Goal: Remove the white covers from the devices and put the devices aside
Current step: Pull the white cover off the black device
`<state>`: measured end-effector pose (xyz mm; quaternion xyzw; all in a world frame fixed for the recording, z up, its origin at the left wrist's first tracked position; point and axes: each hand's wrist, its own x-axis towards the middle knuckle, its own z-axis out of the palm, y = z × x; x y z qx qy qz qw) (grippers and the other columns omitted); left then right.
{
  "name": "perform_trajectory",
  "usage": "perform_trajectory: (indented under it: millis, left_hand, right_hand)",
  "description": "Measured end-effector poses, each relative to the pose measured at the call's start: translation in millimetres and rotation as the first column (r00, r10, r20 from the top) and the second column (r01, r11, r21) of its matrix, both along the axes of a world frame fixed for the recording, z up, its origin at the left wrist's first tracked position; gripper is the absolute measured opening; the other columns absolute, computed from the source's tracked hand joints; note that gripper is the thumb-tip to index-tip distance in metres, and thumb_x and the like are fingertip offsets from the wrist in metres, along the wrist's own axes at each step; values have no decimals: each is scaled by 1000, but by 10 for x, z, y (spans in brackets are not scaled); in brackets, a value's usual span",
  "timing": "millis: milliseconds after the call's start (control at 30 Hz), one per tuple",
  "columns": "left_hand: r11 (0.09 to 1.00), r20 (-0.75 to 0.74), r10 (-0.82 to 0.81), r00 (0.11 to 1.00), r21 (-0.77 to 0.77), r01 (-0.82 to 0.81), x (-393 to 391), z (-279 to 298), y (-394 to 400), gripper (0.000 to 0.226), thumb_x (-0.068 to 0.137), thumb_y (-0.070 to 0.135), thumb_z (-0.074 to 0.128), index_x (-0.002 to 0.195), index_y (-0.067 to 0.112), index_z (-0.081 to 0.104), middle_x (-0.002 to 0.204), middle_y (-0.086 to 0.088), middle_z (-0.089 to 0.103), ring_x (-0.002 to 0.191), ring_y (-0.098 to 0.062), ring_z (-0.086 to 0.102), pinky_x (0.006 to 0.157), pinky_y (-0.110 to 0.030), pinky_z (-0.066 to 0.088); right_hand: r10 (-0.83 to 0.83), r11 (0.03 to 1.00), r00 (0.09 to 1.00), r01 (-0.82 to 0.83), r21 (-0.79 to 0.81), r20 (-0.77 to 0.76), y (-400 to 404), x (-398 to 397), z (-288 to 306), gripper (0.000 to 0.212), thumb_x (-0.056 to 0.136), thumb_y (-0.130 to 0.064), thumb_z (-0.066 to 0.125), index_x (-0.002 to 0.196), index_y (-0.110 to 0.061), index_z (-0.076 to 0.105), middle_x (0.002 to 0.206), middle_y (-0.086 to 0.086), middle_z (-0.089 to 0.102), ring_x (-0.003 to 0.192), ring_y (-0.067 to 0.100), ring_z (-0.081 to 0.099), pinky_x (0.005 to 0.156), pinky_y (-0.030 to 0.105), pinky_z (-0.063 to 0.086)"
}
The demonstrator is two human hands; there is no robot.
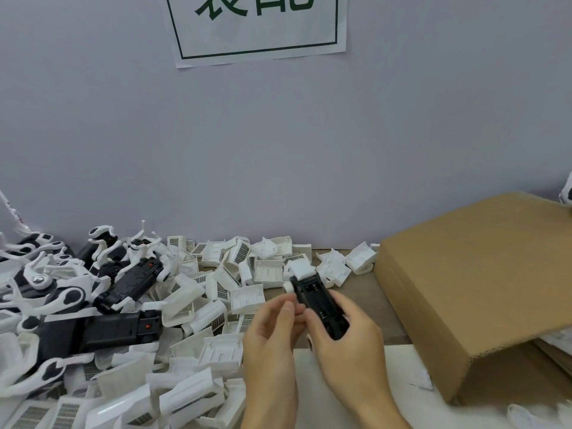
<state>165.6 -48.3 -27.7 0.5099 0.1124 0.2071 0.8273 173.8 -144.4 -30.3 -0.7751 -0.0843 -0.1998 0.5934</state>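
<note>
**A:** Hands?

**B:** Right hand [346,339] is wrapping around the near end of a black device [320,303], fingers closed on it, holding it tilted up over the table [365,301]. Left hand [272,332] is sitting just beside it, thumb and fingertips pinched together against the device's left edge. Possibly pinching something small there; too blurred to tell.

**A:** Cover on or off?

**B:** A white cover [301,269] is showing at the far end of the device, with a round white knob on the left side. Whether it's seated or partly slid off, I can't tell. The near end of the device is hiding under the right palm.

**A:** Surroundings?

**B:** A heap of loose white covers [213,317] is spreading left of the hands and back to the wall [278,150]. Farther left, a pile of black-and-white devices [102,292] is running off the frame edge. Cardboard box [470,280] is lying to the right, its far corner cut off. A paper sign [257,26] is hanging on the wall, its top cropped, so the characters aren't fully readable.
</note>
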Motion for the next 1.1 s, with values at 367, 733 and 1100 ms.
perform_trajectory:
  millis: [367, 733, 1100]
  left_hand:
    - [1000, -93, -24, 995, 1, 25, -30, -4, -38, 36, 96, 45, 56, 98, 18, 80, 103, -11, 77, 102, -30, 72, 101, -54, 51]
    - [953, 7, 275, 961, -132, -272, -63, 96, 63, 7, 99, 32, 58, 103, 32, 64, 78, 26, 73, 78, 10, 68, 61, -8, 48]
    - [913, -4, 342, 940, -234, -333, -56, 132, 81, 23, 104, 24, 50, 120, 16, 64, 103, -7, 74, 77, 1, 70, 58, -7, 48]
  right_hand:
    - [155, 987, 979, -160, 29, 132, 49, -83, 49, 26, 88, -23, 67, 109, -37, 66, 99, -15, 67, 97, 11, 64, 76, 16, 51]
    - [37, 966, 998, -49, -255, -53, -33, 63, -110, 32, 91, -6, 63, 107, -33, 65, 96, -14, 60, 88, -3, 55, 73, 9, 43]
    - [155, 632, 943, -325, -704, -296, 93, 397, 43, 27, 95, -34, 64, 108, -58, 60, 157, -20, 19, 145, 14, 17, 118, 52, 20]
